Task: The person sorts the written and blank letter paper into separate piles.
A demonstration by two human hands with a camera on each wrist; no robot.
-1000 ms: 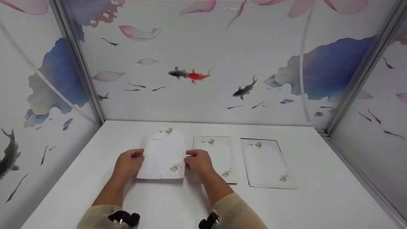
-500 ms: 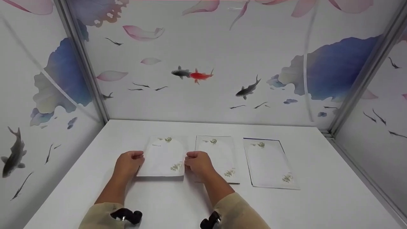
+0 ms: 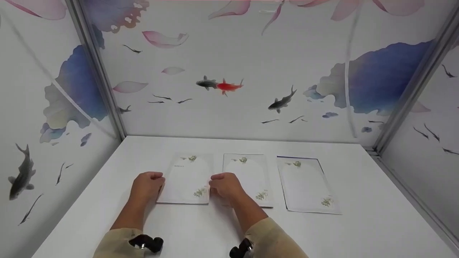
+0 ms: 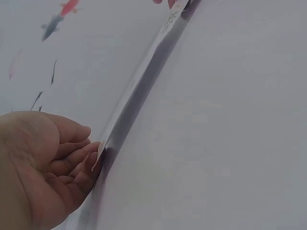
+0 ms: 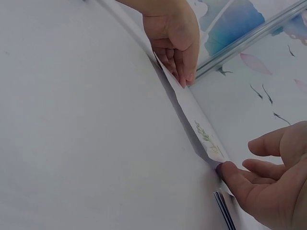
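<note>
In the head view a white sheet of paper, printed with green sprigs and a short line of dark text, lies low over the table at the left of a row. My left hand holds its left edge with curled fingers. At the opposite edge, my right hand holds it by the fingertips. The left wrist view has the paper almost edge-on, its corner overlapping the left fingers, a dark shadow beneath. From the right wrist, the sheet stretches between both hands, its side slightly wavy.
Two similar sprig-printed papers lie to the right: a middle one, partly behind my right forearm, and a far one with dark and blue edges. A white table carries them. Painted panels with metal posts enclose it.
The left sheet's far end has come down from a raised, curved position, and the sheet now lies flatter. Both hands stay at its side edges. The head view has shifted slightly.
</note>
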